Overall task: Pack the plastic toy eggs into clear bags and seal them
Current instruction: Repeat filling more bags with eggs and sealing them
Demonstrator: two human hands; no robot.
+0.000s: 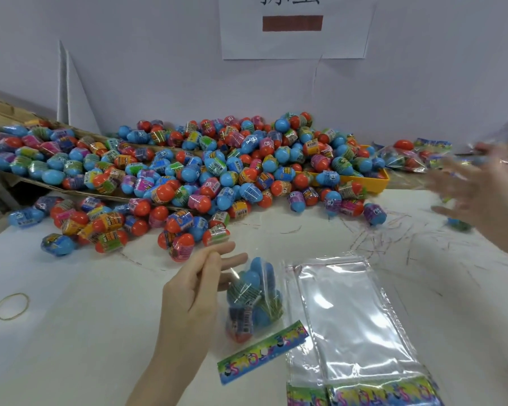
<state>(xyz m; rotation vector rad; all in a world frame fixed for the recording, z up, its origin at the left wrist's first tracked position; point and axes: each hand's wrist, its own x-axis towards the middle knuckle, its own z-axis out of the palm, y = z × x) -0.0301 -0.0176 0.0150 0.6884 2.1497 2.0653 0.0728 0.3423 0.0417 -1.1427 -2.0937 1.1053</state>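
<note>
A big heap of blue and red plastic toy eggs [206,168] covers the back of the white table. A filled clear bag [254,300] with several eggs and a colourful header strip lies in front of me. My left hand [197,288] hovers just left of it, fingers straight, holding nothing. A stack of flat empty clear bags [349,317] lies to the right of the filled bag. My right hand [475,183] is blurred at the far right, fingers spread, near a pile of packed bags [414,155]; nothing shows in it.
A yellow tray [376,180] sits under the heap's right side. A cardboard sheet [0,112] slopes at the back left. A rubber band [12,306] lies at the left. Thin plastic strips [393,235] litter the right of the table. A paper sign [294,27] hangs on the wall.
</note>
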